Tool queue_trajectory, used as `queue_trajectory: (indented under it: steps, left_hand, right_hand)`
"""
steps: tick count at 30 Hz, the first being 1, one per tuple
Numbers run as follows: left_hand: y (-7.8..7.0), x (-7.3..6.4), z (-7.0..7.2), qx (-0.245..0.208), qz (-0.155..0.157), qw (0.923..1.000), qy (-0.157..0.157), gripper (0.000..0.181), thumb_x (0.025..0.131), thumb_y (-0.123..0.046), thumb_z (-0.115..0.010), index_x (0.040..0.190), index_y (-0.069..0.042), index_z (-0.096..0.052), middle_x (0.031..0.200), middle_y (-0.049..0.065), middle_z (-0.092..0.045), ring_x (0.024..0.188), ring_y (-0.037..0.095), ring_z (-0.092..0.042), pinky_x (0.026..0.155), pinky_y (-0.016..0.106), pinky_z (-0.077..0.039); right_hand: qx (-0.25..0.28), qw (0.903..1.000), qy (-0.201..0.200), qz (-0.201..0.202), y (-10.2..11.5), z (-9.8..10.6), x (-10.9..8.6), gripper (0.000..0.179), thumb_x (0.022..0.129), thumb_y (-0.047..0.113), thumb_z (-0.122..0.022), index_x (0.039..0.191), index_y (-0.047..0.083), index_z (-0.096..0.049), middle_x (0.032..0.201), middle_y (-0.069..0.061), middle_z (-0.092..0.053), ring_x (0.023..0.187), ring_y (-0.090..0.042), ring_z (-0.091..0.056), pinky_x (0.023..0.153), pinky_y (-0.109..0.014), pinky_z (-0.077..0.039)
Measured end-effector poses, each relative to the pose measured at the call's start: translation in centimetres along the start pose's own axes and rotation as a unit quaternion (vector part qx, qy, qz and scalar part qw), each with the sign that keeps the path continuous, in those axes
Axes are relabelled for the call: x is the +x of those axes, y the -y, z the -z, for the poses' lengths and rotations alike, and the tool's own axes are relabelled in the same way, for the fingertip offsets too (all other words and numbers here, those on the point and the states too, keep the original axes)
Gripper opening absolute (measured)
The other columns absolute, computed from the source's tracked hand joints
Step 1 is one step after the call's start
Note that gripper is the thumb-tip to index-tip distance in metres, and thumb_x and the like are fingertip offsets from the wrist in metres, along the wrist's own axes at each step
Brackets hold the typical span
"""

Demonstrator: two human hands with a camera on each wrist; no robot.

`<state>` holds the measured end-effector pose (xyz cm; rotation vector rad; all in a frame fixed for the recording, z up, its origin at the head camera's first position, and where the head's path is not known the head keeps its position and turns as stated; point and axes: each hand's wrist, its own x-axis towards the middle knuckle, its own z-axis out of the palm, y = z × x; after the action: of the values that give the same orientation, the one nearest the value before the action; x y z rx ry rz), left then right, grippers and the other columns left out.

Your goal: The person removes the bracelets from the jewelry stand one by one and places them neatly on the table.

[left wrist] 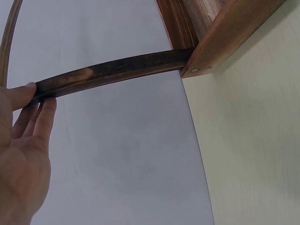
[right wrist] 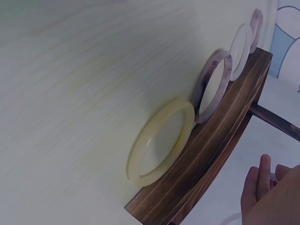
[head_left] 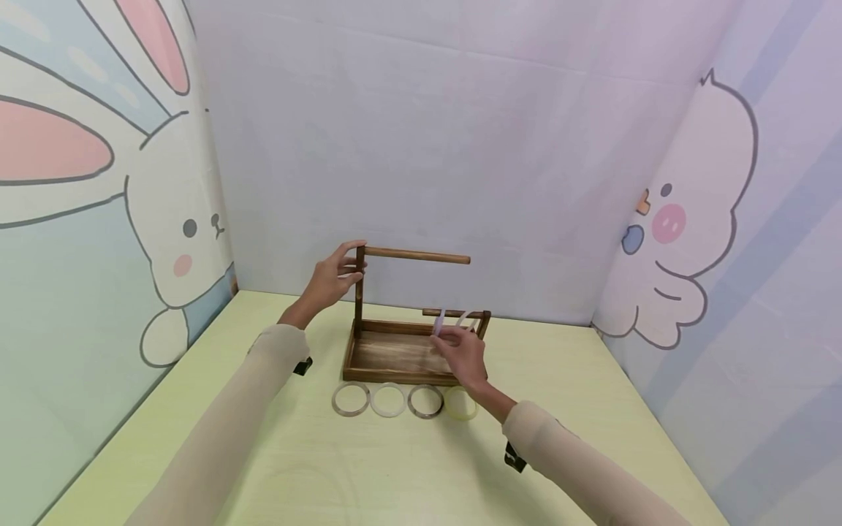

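Note:
A dark wooden bangle stand has a tray base [head_left: 401, 378], a tall left post and a short right post. My left hand [head_left: 327, 281] grips the tall post [left wrist: 112, 71] near its top, thumb on one side and fingers on the other. At the lower bar [head_left: 430, 313], my right hand [head_left: 463, 356] pinches a pale lavender bangle [head_left: 438, 322] near the bar's free end. Whether the bar passes through this bangle is unclear. Further along that bar hang pale bangles [head_left: 464, 318], partly hidden by the hand. The upper bar [head_left: 417, 255] carries nothing.
Bangles lie in a row along the tray's front: yellow [right wrist: 139, 152], mottled purple [right wrist: 200, 89], white [right wrist: 234, 72] and pinkish-brown [right wrist: 259, 28]. The pale yellow table [head_left: 368, 467] meets printed cloth walls [head_left: 408, 161] at the back and sides.

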<state>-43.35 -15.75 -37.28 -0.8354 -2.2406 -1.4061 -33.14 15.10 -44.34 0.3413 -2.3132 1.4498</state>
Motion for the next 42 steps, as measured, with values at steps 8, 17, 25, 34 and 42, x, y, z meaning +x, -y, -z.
queue_trajectory:
  steps: [8, 17, 25, 34, 42]
  left_hand:
    - [0.0, 0.1, 0.0, 0.001, 0.012, 0.9999, 0.003, 0.071, 0.098, 0.008, -0.067, 0.157, -0.024, -0.043, 0.130, 0.026, -0.067, 0.123, 0.042, -0.065, 0.098, 0.053, -0.058]
    - [0.2, 0.1, -0.1, 0.000, 0.013, 0.9999, 0.003, 0.069, 0.098, 0.008, -0.066, 0.157, -0.019, -0.042, 0.129, 0.026, -0.067, 0.123, 0.042, -0.065, 0.098, 0.054, -0.058]
    - [0.4, 0.3, -0.1, -0.004, 0.015, 0.9999, 0.002, 0.070, 0.098, 0.008, -0.066, 0.157, -0.021, -0.043, 0.129, 0.024, -0.068, 0.122, 0.042, -0.066, 0.097, 0.052, -0.058]
    - [0.6, 0.3, -0.1, -0.002, 0.011, 0.9999, 0.001, 0.070, 0.098, 0.008, -0.066, 0.156, -0.024, -0.044, 0.129, 0.025, -0.068, 0.122, 0.041, -0.066, 0.097, 0.052, -0.059]
    - [0.4, 0.3, -0.2, -0.014, 0.005, 0.9999, 0.000, 0.072, 0.097, 0.010, -0.066, 0.156, -0.026, -0.044, 0.129, 0.031, -0.066, 0.122, 0.044, -0.065, 0.097, 0.055, -0.057]
  right_hand:
    - [0.040, 0.9989, 0.020, 0.008, 0.2, -0.6, 0.1, 0.018, 0.094, -0.001, -0.076, 0.110, -0.009, -0.075, 0.100, -0.021, -0.078, 0.076, -0.039, -0.077, 0.071, -0.054, -0.064]
    - [0.031, 0.9992, 0.023, 0.010, 0.7, -0.7, 0.1, 0.020, 0.094, 0.003, -0.077, 0.112, -0.006, -0.076, 0.100, -0.018, -0.078, 0.074, -0.035, -0.077, 0.066, -0.037, -0.066]
    - [0.083, 0.9961, 0.029, 0.004, 0.6, -1.2, 0.6, 0.021, 0.095, -0.006, -0.071, 0.113, -0.018, -0.069, 0.101, -0.034, -0.073, 0.081, -0.057, -0.070, 0.070, -0.049, -0.064]
    - [0.084, 0.9959, 0.029, -0.016, 0.7, -1.4, 0.7, 0.016, 0.097, 0.002, -0.072, 0.112, -0.005, -0.075, 0.102, -0.030, -0.074, 0.079, -0.048, -0.075, 0.072, -0.045, -0.065]
    - [0.084, 0.9960, 0.027, -0.008, 0.9, -1.5, 0.5, 0.020, 0.097, 0.003, -0.072, 0.114, -0.007, -0.073, 0.102, -0.032, -0.073, 0.075, -0.047, -0.074, 0.070, -0.049, -0.065]
